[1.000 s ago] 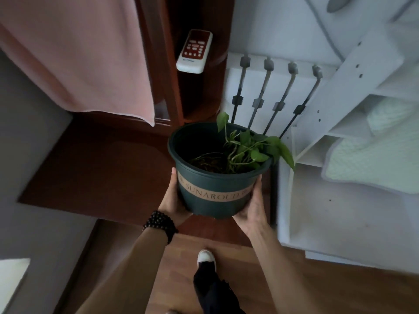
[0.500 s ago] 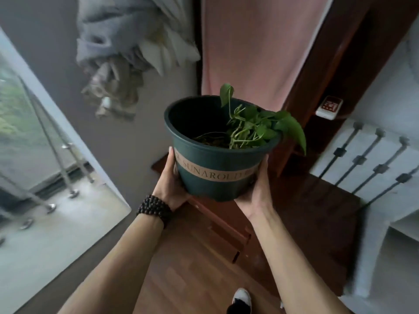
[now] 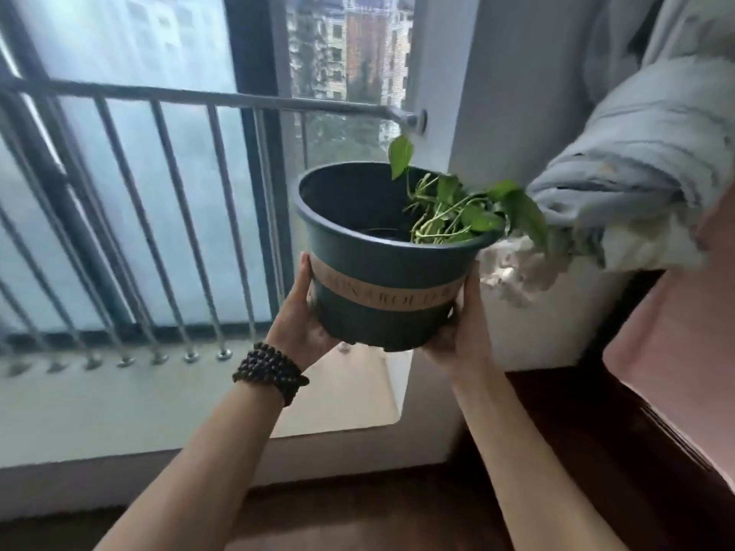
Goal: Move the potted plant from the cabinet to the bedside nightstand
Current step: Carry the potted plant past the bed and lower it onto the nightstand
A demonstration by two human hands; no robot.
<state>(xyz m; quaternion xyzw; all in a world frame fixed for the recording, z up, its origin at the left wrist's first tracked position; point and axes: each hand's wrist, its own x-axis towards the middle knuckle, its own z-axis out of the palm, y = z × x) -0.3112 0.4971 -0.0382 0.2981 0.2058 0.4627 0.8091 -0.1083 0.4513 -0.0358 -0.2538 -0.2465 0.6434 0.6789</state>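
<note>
The potted plant (image 3: 382, 272) is a dark green plastic pot with a tan lettered band and a few green leaves leaning to its right side. I hold it up in the air at chest height in front of a window. My left hand (image 3: 302, 312), with a dark bead bracelet at the wrist, grips the pot's left side and base. My right hand (image 3: 461, 332) cups its right side and bottom. The cabinet and nightstand cannot be told apart in this view.
A window with a metal guard rail (image 3: 167, 184) fills the left and centre, above a pale sill (image 3: 119, 411). A bundled grey-blue curtain (image 3: 636, 173) hangs at the right, close to the leaves. Pink fabric (image 3: 676, 351) and dark wood furniture (image 3: 596, 431) lie at the lower right.
My view has swung left from the dark wooden furniture and white shelving to the window. The pot stays held in both hands and now sits higher, near the curtain.
</note>
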